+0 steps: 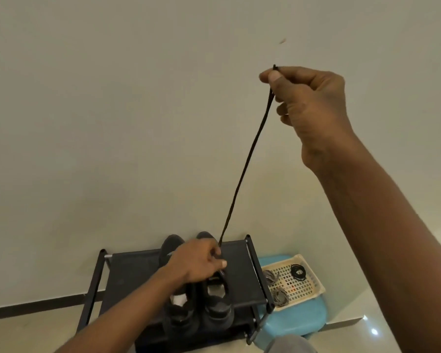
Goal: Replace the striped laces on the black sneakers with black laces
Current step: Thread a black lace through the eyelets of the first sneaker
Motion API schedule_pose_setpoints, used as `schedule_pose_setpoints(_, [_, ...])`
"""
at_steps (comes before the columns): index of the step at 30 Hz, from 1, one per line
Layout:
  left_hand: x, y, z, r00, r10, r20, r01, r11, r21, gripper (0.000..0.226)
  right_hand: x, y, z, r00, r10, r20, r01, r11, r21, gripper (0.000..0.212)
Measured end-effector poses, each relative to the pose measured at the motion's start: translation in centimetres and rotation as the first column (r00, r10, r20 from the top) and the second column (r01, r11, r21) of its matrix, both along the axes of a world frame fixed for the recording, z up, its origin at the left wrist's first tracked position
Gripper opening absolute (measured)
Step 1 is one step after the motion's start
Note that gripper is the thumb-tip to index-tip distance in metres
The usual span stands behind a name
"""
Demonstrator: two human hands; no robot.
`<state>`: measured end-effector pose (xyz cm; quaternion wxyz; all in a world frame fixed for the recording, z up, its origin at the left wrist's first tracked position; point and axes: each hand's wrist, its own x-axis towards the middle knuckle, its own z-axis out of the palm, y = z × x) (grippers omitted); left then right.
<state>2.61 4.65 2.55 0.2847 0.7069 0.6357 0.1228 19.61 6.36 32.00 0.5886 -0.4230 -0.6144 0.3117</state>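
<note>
Black lace [247,159]: your right hand [306,98] pinched its tip high to pull slack through; your left hand [196,261] gripped the sneaker [218,309] to steady it

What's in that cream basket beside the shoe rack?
Two coiled striped laces and one coiled black lace. The rack post hides part of the basket's left edge.

Black two-tier shoe rack [127,271], metal frame with fabric shelves, stands against a plain pale wall [112,110]. A dark skirting strip [36,305] runs along the wall base. A blue plastic stool [298,319] sits just beside the rack's right end. A cream lattice basket [298,289] lies on the stool, set at an angle. The pale glossy floor [367,314] shows light reflections.
</note>
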Motion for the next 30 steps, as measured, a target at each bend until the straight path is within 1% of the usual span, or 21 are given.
schedule_pose_setpoints(2, [-0.7, -0.1, 4.8, 0.982, 0.127, 0.14, -0.149, 0.975, 0.165, 0.031, -0.2, 0.4, 0.9, 0.999, 0.011, 0.031, -0.011, 1.0, -0.023, 0.011])
schedule_pose_setpoints(3, [-0.9, -0.2, 7.3, 0.963, 0.145, 0.226, -0.2, 0.949, 0.243, 0.034, -0.4, 0.5, 1.3, 0.999, 0.011, 0.05, -0.01, 0.999, -0.032, 0.012])
schedule_pose_setpoints(4, [-1.0, -0.1, 9.8, 0.94, 0.127, 0.317, -0.229, 0.923, 0.309, 0.037, -0.6, 0.7, 1.6, 0.998, 0.006, 0.07, -0.004, 0.999, -0.038, 0.012])
schedule_pose_setpoints(6, [-1.0, 0.3, 14.2, 0.881, 0.036, 0.471, -0.239, 0.894, 0.378, 0.047, -0.8, 0.9, 2.1, 0.995, -0.003, 0.104, 0.008, 0.999, -0.049, 0.011])
schedule_pose_setpoints(8, [-0.6, 1.2, 17.9, 0.841, -0.039, 0.539, -0.229, 0.878, 0.42, 0.054, -1.0, 1.0, 2.3, 0.991, 0.013, 0.132, -0.002, 0.997, -0.079, 0.01])
schedule_pose_setpoints(9, [-0.2, 1.5, 19.6, 0.834, -0.061, 0.549, -0.225, 0.87, 0.438, 0.052, -1.1, 0.9, 2.3, 0.99, 0.03, 0.141, -0.015, 0.995, -0.101, 0.011])
schedule_pose_setpoints(11, [0.8, 1.8, 22.0, 0.825, -0.099, 0.556, -0.207, 0.863, 0.461, 0.038, -1.1, 0.5, 2.3, 0.989, 0.069, 0.132, -0.051, 0.989, -0.139, 0.011])
schedule_pose_setpoints(13, [1.8, 2.0, 23.3, 0.815, -0.119, 0.568, -0.211, 0.851, 0.481, 0.023, -1.0, 0.1, 2.0, 0.991, 0.108, 0.085, -0.093, 0.982, -0.167, 0.012])
schedule_pose_setpoints(14, [2.1, 2.0, 23.4, 0.808, -0.114, 0.578, -0.228, 0.844, 0.485, 0.021, -1.0, -0.1, 1.8, 0.991, 0.125, 0.052, -0.113, 0.977, -0.18, 0.013])
schedule_pose_setpoints(16, [2.4, 2.0, 23.1, 0.793, -0.096, 0.601, -0.274, 0.826, 0.493, 0.021, -1.0, -0.3, 1.4, 0.989, 0.147, -0.003, -0.145, 0.971, -0.19, 0.014])
schedule_pose_setpoints(18, [2.1, 2.2, 22.6, 0.805, -0.083, 0.587, -0.304, 0.792, 0.529, 0.02, -1.0, -0.4, 1.0, 0.987, 0.16, -0.032, -0.163, 0.97, -0.181, 0.015])
schedule_pose_setpoints(19, [1.8, 2.3, 22.5, 0.815, -0.082, 0.574, -0.308, 0.778, 0.548, 0.021, -1.0, -0.4, 1.0, 0.984, 0.172, -0.04, -0.176, 0.968, -0.176, 0.015])
schedule_pose_setpoints(22, [1.2, 2.9, 23.4, 0.829, -0.079, 0.554, -0.312, 0.757, 0.574, 0.032, -1.1, -0.2, 1.4, 0.978, 0.202, -0.051, -0.208, 0.963, -0.174, 0.017])
schedule_pose_setpoints(25, [0.8, 4.0, 25.4, 0.86, -0.077, 0.504, -0.275, 0.763, 0.585, 0.034, -1.0, 0.8, 0.3, 0.981, 0.169, -0.099, -0.185, 0.963, -0.195, 0.021])
schedule_pose_setpoints(26, [0.7, 4.4, 25.9, 0.867, -0.086, 0.49, -0.256, 0.768, 0.587, 0.033, -0.9, 1.2, -0.9, 0.986, 0.141, -0.092, -0.158, 0.963, -0.217, 0.023])
schedule_pose_setpoints(28, [0.4, 5.1, 26.5, 0.874, -0.11, 0.473, -0.216, 0.783, 0.583, 0.032, -0.7, 2.2, -4.5, 0.992, 0.124, -0.005, -0.12, 0.947, -0.298, 0.032])
schedule_pose_setpoints(30, [0.2, 5.6, 26.5, 0.875, -0.124, 0.469, -0.192, 0.799, 0.57, 0.033, -0.6, 3.0, -9.0, 0.968, 0.208, 0.136, -0.136, 0.901, -0.413, 0.036])
